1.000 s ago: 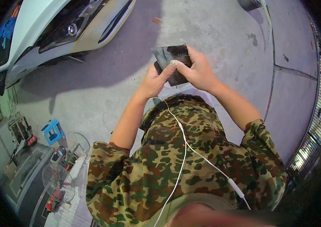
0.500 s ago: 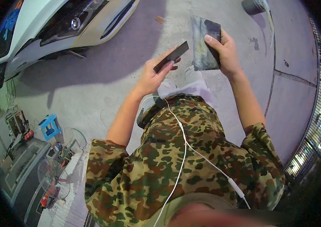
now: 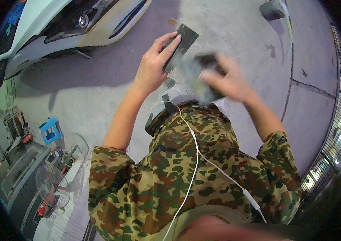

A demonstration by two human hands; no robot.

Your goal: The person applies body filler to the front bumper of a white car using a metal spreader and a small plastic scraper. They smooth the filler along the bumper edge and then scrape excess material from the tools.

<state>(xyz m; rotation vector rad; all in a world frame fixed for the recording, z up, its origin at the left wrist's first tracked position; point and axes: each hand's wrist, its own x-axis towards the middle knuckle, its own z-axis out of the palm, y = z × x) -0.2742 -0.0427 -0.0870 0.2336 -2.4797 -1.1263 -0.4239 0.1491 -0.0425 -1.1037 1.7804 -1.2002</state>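
My left hand (image 3: 152, 66) grips a flat dark rectangular plate (image 3: 187, 37), with its fingers stretched along the plate's face. The lower part of this plate looks greyer. To its right, my right hand (image 3: 231, 82) holds a wider flat plate (image 3: 196, 78), grey and smeared with whitish and yellowish streaks, with a black strip where the thumb and fingers grip it. Motion blurs this hand and its plate. Both plates are held up in front of my body, close together. Whether they touch, I cannot tell.
A white car front with a headlight (image 3: 83, 21) stands at the upper left. A dark bucket (image 3: 271, 11) is at the upper right. On the left are a blue stool (image 3: 51, 130), a fan (image 3: 52, 186) and clutter. A white earphone cord (image 3: 196, 138) hangs over my camouflage shirt.
My left hand has moved up and turned its plate, so more of its face shows. My right hand has swung down and left with the smeared plate, toward the other plate.
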